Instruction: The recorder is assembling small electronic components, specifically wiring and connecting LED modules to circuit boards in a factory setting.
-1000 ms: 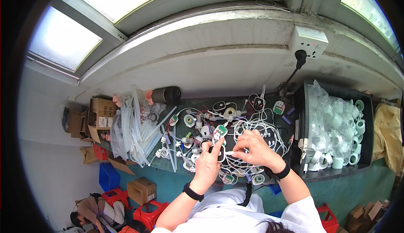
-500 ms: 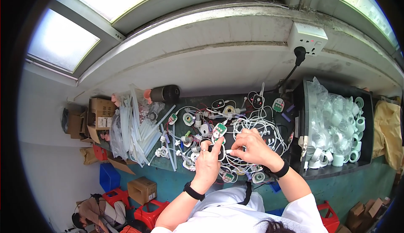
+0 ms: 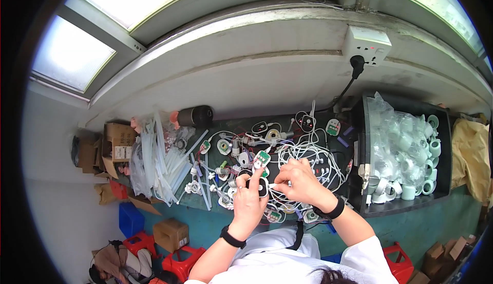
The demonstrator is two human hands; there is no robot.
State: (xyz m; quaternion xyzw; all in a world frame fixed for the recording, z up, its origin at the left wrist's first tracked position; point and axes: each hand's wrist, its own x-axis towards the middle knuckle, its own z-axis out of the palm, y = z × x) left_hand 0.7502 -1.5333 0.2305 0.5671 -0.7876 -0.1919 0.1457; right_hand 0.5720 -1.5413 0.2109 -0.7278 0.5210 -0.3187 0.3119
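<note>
My left hand (image 3: 248, 202) is closed round a small black-and-white electronic module (image 3: 263, 187), held over the bench. In my right hand (image 3: 300, 181), thumb and fingers pinch the white plug of a cable (image 3: 272, 186) at the module's right side; whether the plug sits inside it is too small to tell. Just beyond my left fingertips lies a white-backed green circuit board (image 3: 262, 158). A tangle of white cables (image 3: 328, 153) spreads beyond and right of my right hand.
Clear plastic tubes (image 3: 159, 161) and a dark cylinder (image 3: 196, 115) stand left. At right is a black crate (image 3: 405, 209) of white pipe fittings (image 3: 408, 191). A black plug (image 3: 357, 63) sits in the wall socket (image 3: 367, 45). Red stools (image 3: 182, 263) and another person (image 3: 123, 263) are below left.
The view has shifted slightly, so the bench appears a little further left. The module now shows more plainly in my left hand, with the cable plug against its side.
</note>
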